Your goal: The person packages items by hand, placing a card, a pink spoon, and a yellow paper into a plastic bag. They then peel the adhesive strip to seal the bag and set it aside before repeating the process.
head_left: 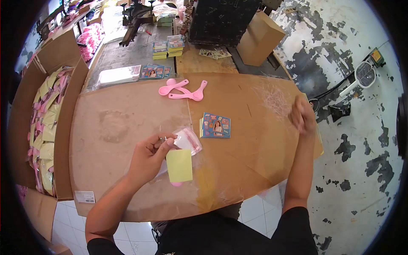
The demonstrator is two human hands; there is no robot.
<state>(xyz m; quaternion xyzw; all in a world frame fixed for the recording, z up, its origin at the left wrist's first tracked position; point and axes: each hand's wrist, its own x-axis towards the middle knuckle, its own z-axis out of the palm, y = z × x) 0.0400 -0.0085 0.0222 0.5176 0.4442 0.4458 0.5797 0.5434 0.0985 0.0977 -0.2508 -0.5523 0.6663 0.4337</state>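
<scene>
My left hand [151,155] is closed, thumb against fingers, at the top of a small clear bag holding a yellow card [179,166]; a bit of pink shows below the card. Just behind it lies a clear packet with a pink strip [189,141] on the cardboard. My right hand [302,115] is raised over the cardboard's right edge, its fingers curled together and blurred; whether anything is in them cannot be made out. Between the hands sits a stack of blue printed cards [216,126]. Pink plastic spoons [187,90] lie behind the stack.
A cardboard sheet [140,110] covers the table. At left stands an open box [63,140] full of bagged yellow and pink items. Clear bags [119,75], card stacks [168,47], a black box [223,21] and a brown carton [260,38] are at the back.
</scene>
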